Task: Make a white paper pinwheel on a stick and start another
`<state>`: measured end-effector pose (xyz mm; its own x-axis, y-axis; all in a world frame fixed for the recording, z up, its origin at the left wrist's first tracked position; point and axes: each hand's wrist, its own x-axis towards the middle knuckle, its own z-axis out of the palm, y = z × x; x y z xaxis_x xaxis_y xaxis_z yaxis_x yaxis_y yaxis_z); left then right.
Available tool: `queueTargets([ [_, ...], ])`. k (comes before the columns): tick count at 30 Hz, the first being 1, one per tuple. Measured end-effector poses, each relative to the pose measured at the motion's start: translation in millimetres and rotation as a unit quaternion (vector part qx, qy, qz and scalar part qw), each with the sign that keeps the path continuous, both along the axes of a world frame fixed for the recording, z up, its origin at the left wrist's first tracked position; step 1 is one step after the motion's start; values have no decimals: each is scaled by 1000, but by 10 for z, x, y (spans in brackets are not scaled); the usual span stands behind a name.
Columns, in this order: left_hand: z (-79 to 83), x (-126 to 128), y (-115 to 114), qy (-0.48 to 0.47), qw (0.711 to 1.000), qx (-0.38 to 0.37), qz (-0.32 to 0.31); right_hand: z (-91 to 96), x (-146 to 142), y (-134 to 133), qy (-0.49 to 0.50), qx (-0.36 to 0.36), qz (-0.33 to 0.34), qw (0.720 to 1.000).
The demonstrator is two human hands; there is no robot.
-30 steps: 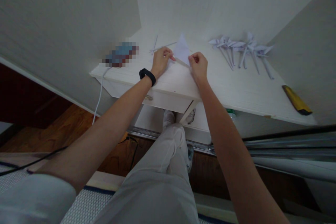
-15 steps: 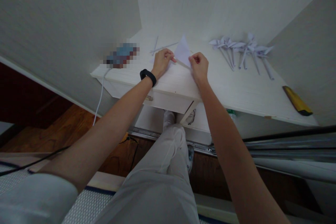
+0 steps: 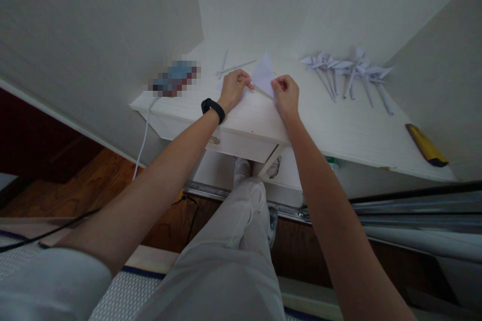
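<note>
Between my hands is a white sheet of paper folded to a point at the top. My left hand pinches its lower left corner between thumb and finger. At the lower right edge, my right hand grips the paper with fingertips curled in. Just beyond my left hand, thin rolled paper sticks lie crossed on the white desk. To the right rest several folded paper flowers on rolled paper stems. A black band circles my left wrist.
At the desk's left end lies a blurred-out device with a white cable hanging over the edge. A yellow and black object sits near the right front corner. Walls close in the desk behind and at both sides.
The paper's top tip has tilted slightly to the right and down. Both hands keep nearly the same place and grip.
</note>
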<state>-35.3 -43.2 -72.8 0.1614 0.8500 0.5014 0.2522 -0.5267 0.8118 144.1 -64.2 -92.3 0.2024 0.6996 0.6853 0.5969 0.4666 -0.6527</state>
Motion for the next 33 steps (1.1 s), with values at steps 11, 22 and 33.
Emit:
queueTargets([
  [11,-20,7,17,-14,1000,-6,-5,10,5,0,11,-22,13,1000],
  [22,-9,2,14,-6,1000,1,-7,16,-13,-36,17,-25,-2,1000],
  [33,2,2,-7,7,1000,0,-26,-25,13,29,16,-16,8,1000],
])
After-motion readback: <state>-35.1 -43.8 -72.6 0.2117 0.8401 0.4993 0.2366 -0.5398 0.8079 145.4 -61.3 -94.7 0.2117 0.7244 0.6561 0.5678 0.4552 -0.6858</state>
